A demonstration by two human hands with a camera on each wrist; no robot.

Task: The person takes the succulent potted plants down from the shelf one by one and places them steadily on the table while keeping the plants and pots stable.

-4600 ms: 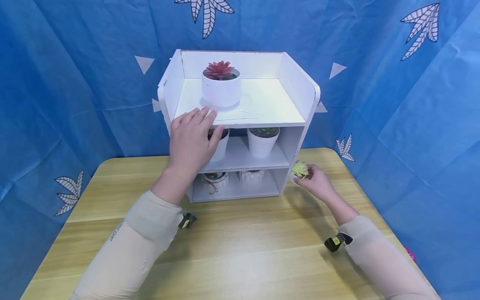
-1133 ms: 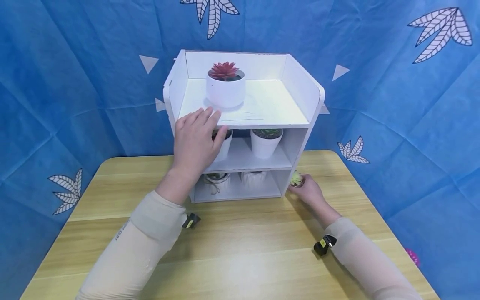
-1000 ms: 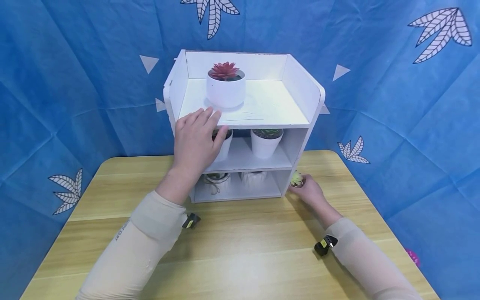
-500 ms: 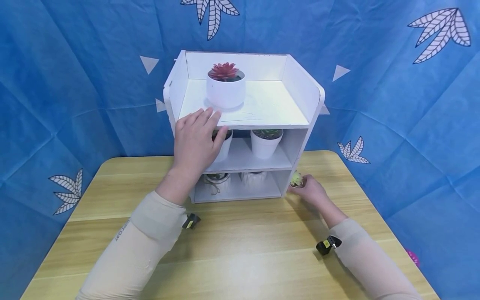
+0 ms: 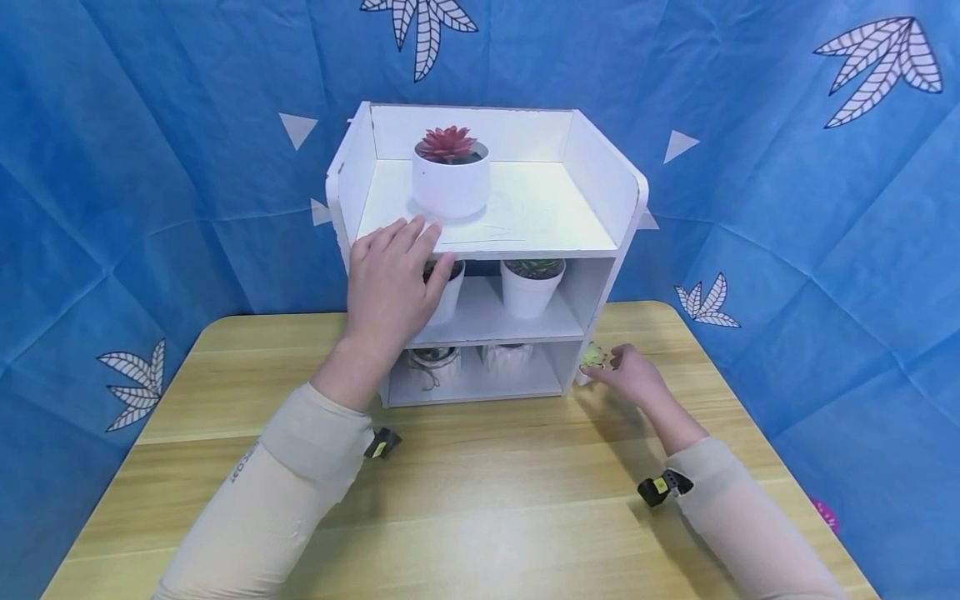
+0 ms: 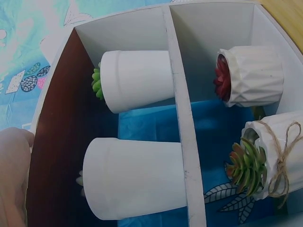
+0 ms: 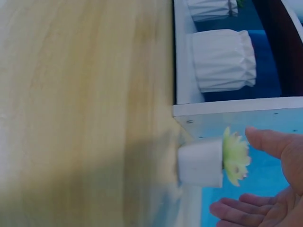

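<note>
A small succulent in a white pot [image 7: 201,163], with pale yellow-green leaves, stands upright on the table beside the right side of the white shelf [image 5: 536,204]. My right hand [image 5: 633,377] is spread around its top, thumb on one side and fingers on the other, with a gap to the leaves in the right wrist view. My left hand [image 5: 390,283] rests on the left front edge of the top board, fingers extended over it. Behind that hand's fingertips sits a red succulent in a round white pot [image 5: 451,187].
On the middle level stand two white pots, the right one [image 5: 528,292] in full view. Below are a ribbed white pot [image 6: 258,78] with a red succulent and a pot with a twine bow [image 6: 281,165]. The wooden table [image 5: 465,492] extends in front; blue cloth [image 5: 225,167] hangs behind.
My right hand lowered the pale succulent to the table by the shelf, then let go and drew slightly back to the right. My left hand stayed on the shelf edge.
</note>
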